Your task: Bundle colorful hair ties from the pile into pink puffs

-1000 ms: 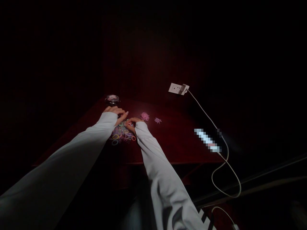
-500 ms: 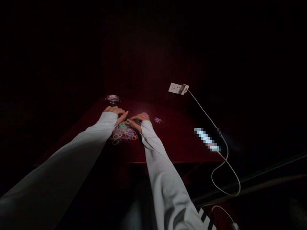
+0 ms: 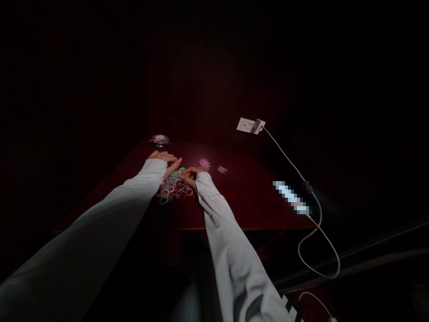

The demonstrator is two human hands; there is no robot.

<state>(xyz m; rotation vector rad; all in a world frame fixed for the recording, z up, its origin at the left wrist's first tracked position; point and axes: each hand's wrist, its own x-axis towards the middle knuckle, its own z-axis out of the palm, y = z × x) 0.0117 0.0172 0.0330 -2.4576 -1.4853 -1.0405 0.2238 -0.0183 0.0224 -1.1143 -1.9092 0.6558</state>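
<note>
Fingers of the right hand (image 3: 194, 173) are bent at the heaped multicoloured bands (image 3: 173, 185), near the left hand (image 3: 163, 157); whether either hand's fingertips meet cannot be told.

Left hand (image 3: 161, 158) and right hand (image 3: 192, 175) bend close together

Both arms reach forward from the bottom of the view. The left arm (image 3: 100, 235) comes up from the left corner on a long slant. The right arm (image 3: 236, 255) leans in to the left. Pale, long sleeves cover them down to the wrists, and the right one has lots of wrinkles. The hands are near each other but do not touch. The left hand's back faces up, and its thumb (image 3: 174, 166) points toward the right. The right hand curls, with its fingers (image 3: 191, 170) bent to the left.
</note>
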